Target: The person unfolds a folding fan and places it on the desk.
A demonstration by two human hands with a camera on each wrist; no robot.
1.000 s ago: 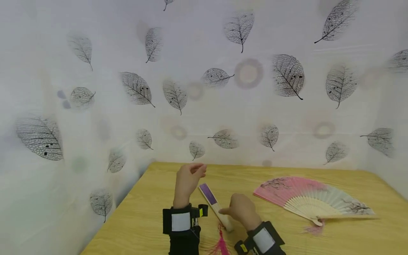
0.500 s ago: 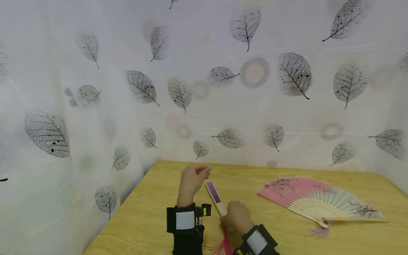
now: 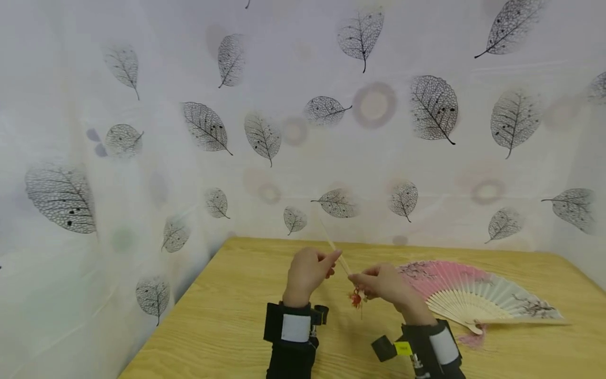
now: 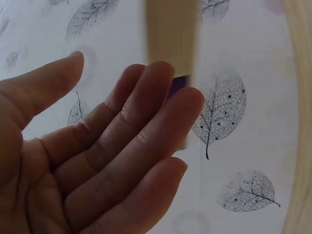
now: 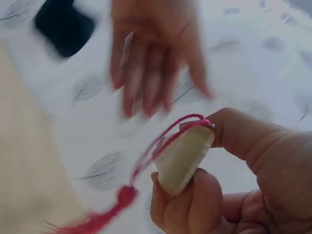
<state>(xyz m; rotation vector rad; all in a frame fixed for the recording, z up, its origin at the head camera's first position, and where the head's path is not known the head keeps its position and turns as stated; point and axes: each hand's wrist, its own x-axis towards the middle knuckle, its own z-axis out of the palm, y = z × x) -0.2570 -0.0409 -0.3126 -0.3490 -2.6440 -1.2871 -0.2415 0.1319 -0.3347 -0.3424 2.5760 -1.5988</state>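
The right hand (image 3: 388, 284) pinches the folded fan (image 5: 185, 158) by one end, above the bench (image 3: 227, 305). The left hand (image 4: 112, 151) is loosely spread, holding nothing; whether its fingertips touch the folded fan, I cannot tell. Gripped at one end only, it could tip or slip; the loose tassel (image 5: 126, 196) could snag on fingers.

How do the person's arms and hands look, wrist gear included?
The left hand and right hand are bare. Black sleeves lead to black wrist straps with pale rectangular patches. A small black unit juts inward from each strap; a yellow label shows beside the right one.
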